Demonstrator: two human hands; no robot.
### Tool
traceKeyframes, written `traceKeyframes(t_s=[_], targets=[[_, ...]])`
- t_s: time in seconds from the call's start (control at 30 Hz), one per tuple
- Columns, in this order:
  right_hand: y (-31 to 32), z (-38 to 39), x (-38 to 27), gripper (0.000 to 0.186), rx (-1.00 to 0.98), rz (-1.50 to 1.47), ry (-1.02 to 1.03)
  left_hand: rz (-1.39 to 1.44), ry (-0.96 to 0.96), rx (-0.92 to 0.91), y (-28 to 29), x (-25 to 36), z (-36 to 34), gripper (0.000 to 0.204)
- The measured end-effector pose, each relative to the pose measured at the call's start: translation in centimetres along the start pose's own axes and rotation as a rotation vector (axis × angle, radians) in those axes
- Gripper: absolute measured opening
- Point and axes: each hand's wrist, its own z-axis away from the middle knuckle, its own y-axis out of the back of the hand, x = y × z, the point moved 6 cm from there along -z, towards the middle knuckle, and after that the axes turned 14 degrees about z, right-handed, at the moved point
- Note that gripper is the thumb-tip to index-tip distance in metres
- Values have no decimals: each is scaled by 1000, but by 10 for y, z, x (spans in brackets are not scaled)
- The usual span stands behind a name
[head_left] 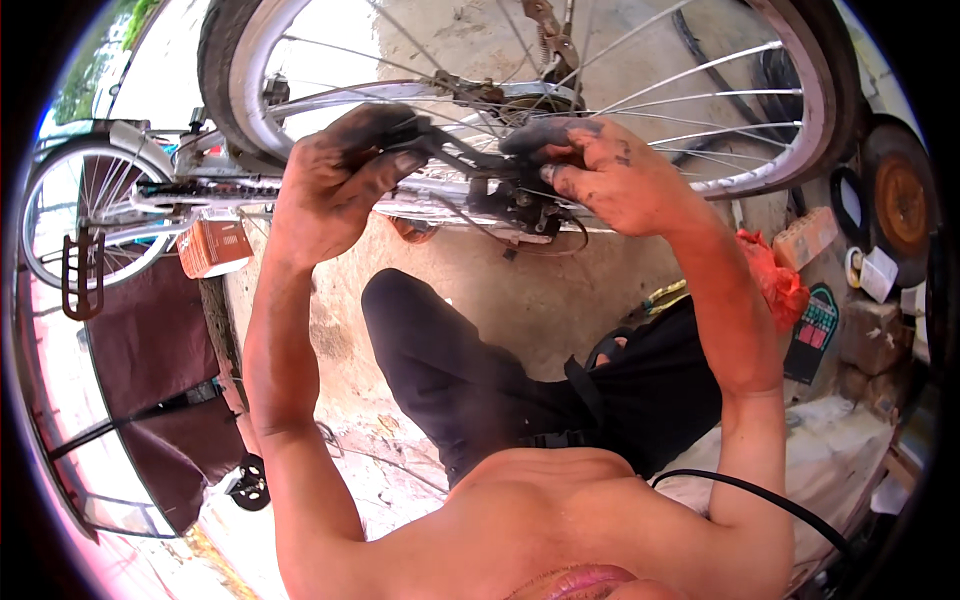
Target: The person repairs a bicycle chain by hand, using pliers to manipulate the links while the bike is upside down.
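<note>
Both hands are blackened with grease, raised at the near side of a bicycle wheel (828, 110). My left hand (345, 180) pinches one end of a dark, greasy length that looks like a bicycle chain (455, 150), thumb against fingers. It runs across to my right hand (600, 170), whose fingers and thumb are closed at its other end. Just below the right fingertips sits a black mechanism, apparently a derailleur (525, 208), with a thin cable looping under it. The wheel's hub (545, 100) lies beyond the hands. My fingers hide part of the chain.
A second bicycle wheel (95, 215) and a pedal (82, 275) are at left, beside a brown box (215, 245). To the right lie a red plastic bag (770, 275), a brick (803, 238) and a small wheel with a rusty centre (900, 200). A black cable (760, 485) crosses near my right arm.
</note>
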Motion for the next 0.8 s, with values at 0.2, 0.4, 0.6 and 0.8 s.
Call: traceKeyframes(t_s=[0.2,0.4,0.6,0.8], targets=[[-12,7,20,30,26,-234,-85,-34,40,-10,7,-7,2,32],[1,14,11,15,227,127,46,-27,50,48,16,-15,9,43],[2,17,17,14,272,6,8,76,88,48,25,-23,11,43],[-2,18,15,15,294,-228,-109,65,130,76,22,-20,15,43]])
